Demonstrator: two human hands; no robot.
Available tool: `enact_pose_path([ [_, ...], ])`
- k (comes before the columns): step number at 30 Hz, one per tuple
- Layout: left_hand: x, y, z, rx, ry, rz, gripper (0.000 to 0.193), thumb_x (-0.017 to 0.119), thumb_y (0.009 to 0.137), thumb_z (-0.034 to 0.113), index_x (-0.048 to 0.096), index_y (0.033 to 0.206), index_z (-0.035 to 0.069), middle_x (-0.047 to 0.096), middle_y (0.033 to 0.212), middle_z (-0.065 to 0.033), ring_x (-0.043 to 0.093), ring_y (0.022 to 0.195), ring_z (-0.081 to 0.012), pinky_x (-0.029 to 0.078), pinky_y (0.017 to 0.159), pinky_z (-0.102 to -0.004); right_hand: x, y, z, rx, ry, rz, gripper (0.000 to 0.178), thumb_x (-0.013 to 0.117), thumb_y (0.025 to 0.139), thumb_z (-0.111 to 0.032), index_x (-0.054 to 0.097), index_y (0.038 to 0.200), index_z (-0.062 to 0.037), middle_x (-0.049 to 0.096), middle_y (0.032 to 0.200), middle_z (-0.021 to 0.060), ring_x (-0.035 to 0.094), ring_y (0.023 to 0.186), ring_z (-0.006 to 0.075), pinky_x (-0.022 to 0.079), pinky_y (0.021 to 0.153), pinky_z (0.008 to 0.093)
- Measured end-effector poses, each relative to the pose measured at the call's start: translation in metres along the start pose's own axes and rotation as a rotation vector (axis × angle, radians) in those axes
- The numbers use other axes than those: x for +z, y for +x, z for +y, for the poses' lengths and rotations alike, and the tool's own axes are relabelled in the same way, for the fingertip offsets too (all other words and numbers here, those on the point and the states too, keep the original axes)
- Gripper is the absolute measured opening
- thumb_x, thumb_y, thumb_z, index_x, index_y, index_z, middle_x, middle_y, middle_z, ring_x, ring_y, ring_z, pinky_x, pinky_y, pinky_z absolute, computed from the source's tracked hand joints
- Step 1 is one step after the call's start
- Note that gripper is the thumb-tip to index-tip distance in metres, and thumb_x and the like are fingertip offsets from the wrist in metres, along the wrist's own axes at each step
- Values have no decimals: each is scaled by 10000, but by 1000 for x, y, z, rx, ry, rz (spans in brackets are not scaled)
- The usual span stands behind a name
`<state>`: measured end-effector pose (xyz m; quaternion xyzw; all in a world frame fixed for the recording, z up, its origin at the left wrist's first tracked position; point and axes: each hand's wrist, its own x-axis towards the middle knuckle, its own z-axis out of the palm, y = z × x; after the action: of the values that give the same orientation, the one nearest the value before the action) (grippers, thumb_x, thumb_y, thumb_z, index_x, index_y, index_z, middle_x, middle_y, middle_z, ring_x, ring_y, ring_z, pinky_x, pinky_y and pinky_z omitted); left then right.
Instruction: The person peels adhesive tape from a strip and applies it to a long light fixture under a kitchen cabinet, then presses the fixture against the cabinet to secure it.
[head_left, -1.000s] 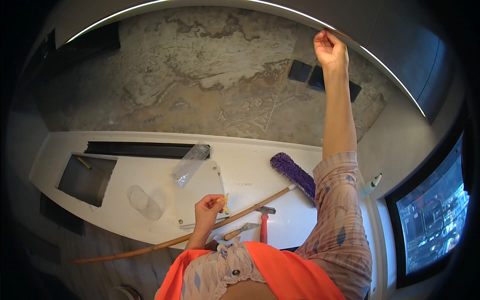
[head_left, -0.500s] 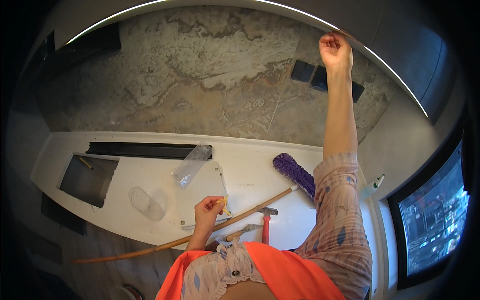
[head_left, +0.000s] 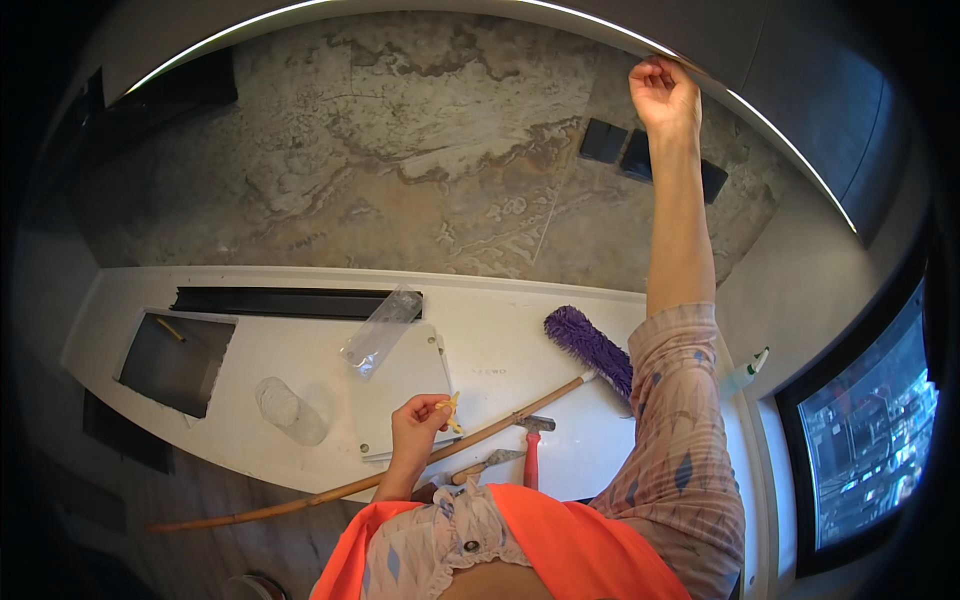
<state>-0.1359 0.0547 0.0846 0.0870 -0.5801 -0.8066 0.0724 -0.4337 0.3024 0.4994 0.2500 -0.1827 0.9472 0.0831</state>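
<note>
Low in front of me, my left hand (head_left: 418, 428) pinches a small, crumpled yellow strip (head_left: 454, 411) between thumb and fingers. My right arm is stretched far up, and my right hand (head_left: 665, 92) is at the lit strip (head_left: 600, 30) under the dark overhead cabinet (head_left: 810, 90). Its fingers are curled closed against that edge; whatever they hold, if anything, is hidden. Just beyond my left hand lies a flat white panel (head_left: 400, 390) with round fittings at its corners. A long bamboo pole (head_left: 510, 420) with a purple fluffy duster head (head_left: 588, 345) slants across the white countertop (head_left: 490, 340).
A red-handled hammer (head_left: 532, 455) and a trowel-like tool (head_left: 490, 462) lie by the near edge. Around the panel are a clear plastic bag (head_left: 382, 335), a clear container (head_left: 291, 411), a black channel (head_left: 290, 301) and a square cutout (head_left: 175, 365). A spray bottle (head_left: 742, 375) stands right.
My right hand has shifted slightly left and up along the lit edge. The left hand keeps its pinch on the yellow strip and has barely moved.
</note>
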Motion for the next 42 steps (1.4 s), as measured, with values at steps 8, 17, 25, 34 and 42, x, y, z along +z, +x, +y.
enact_pose_path([
  [8, 0, 0, -1, -4, 0, 11, 168, 683, 846, 7, 669, 1006, -38, 636, 763, -24, 565, 644, -70, 485, 594, -209, 2, 0, 4, -46, 30, -14, 144, 573, 805, 127, 571, 852, -9, 543, 783, 49, 467, 679, 138, 443, 631, 314],
  [17, 0, -1, 0, -9, -4, 1, 189, 674, 836, -1, 664, 1020, -46, 689, 830, -74, 604, 679, -97, 511, 625, -231, -7, -16, -2, -61, -35, 48, 117, 579, 842, 96, 561, 936, 29, 579, 918, 122, 553, 808, 213, 512, 733, 388],
  [25, 5, -2, -2, -26, 20, -29, 176, 679, 847, 17, 669, 1015, -36, 669, 800, -47, 587, 667, -80, 498, 621, -216, 4, -8, 1, -44, -47, 101, 111, 559, 857, 87, 568, 953, 34, 579, 902, 116, 543, 787, 201, 487, 693, 363],
  [34, 1, -5, -5, -25, 12, -5, 184, 674, 838, -7, 667, 1019, -41, 685, 825, -71, 603, 677, -98, 514, 624, -235, -2, -4, -2, -53, 29, -36, 125, 569, 812, 120, 558, 880, 15, 551, 812, 81, 494, 716, 167, 454, 665, 342],
  [42, -1, -6, -4, -16, 5, -3, 187, 673, 835, -11, 664, 1018, -47, 683, 821, -72, 601, 675, -100, 508, 622, -233, -4, -24, 4, -45, -33, 8, 82, 560, 857, 34, 564, 939, 39, 553, 883, 125, 526, 790, 219, 492, 725, 381],
])
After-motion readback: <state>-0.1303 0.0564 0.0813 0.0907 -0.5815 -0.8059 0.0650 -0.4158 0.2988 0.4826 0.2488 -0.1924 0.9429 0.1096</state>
